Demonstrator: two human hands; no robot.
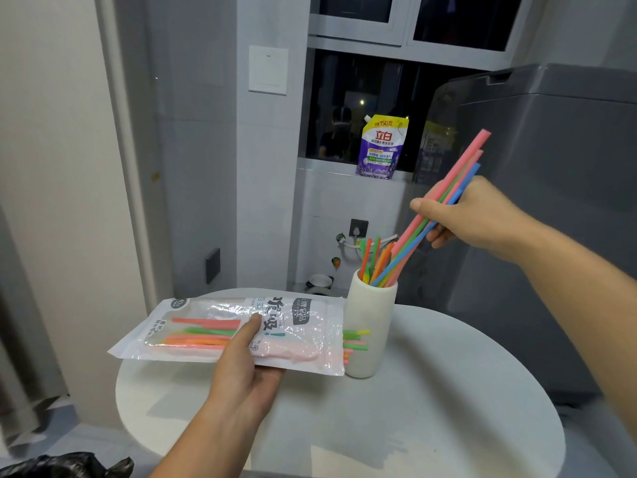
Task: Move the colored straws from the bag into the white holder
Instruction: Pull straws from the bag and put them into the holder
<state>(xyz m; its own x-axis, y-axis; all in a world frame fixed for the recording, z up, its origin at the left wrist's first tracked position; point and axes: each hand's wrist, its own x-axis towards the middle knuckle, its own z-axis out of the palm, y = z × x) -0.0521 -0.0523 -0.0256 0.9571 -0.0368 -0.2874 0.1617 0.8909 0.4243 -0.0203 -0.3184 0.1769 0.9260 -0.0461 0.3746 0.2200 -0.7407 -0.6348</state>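
My left hand (243, 365) grips a clear plastic straw bag (303, 326), held level above the table, thumb on top. Several coloured straws (203, 334) lie inside it and a few tips (356, 339) stick out of its open right end. Just right of the bag stands the white holder (368, 336), with several orange, green and yellow straws (374, 260) upright in it. My right hand (472, 215) pinches a small bunch of pink, green and blue straws (451, 181) held slanted, their lower ends inside the holder's mouth.
The round white table (413, 426) carries the holder. A grey washing machine (537, 201) stands close behind on the right. A purple detergent pouch (381, 146) sits on the window sill. A black bag (65, 465) lies at the lower left.
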